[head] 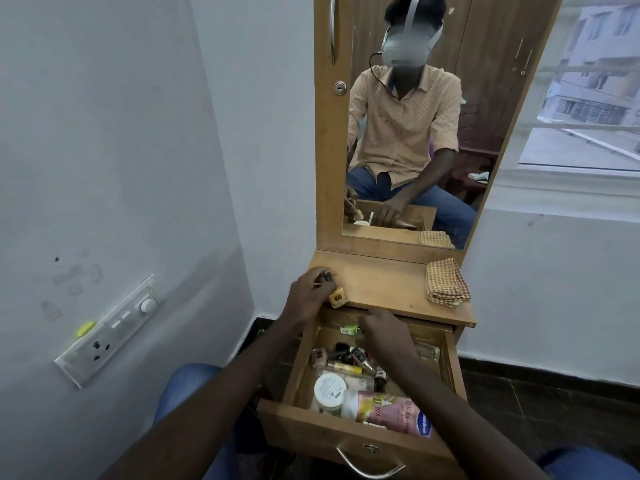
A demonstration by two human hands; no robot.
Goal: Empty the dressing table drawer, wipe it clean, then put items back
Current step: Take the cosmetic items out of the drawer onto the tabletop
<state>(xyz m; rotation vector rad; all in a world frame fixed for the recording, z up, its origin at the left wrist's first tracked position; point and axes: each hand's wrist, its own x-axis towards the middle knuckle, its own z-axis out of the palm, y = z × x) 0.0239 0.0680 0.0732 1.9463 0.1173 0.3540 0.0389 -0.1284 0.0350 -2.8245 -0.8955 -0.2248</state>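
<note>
A light-brown laminated wooden counter [388, 285] stands in the corner of a white-painted room, with a tall mirror [415, 109] above it, a white switch panel [107, 332] on the wall to the left and a window [588, 98] to the right. The floor is dark tile. A folded checked woven cloth [446, 282] lies on the counter's right side.

Below the top, the wooden drawer [346, 436] with a curved metal handle is pulled open and full. It holds a white-lidded round jar [329, 386], a pink plastic bottle [391, 410] lying on its side at the front, and a jumble of small dark bottles [356, 358] in the middle.

The left hand [308, 292] rests on the counter's front left corner, fingers curled round a small yellow box [337, 298] and a dark little item. The right hand [384, 329] reaches into the drawer's back, fingers bent downward next to a small green packet [348, 329]; I cannot tell whether it grips anything.
</note>
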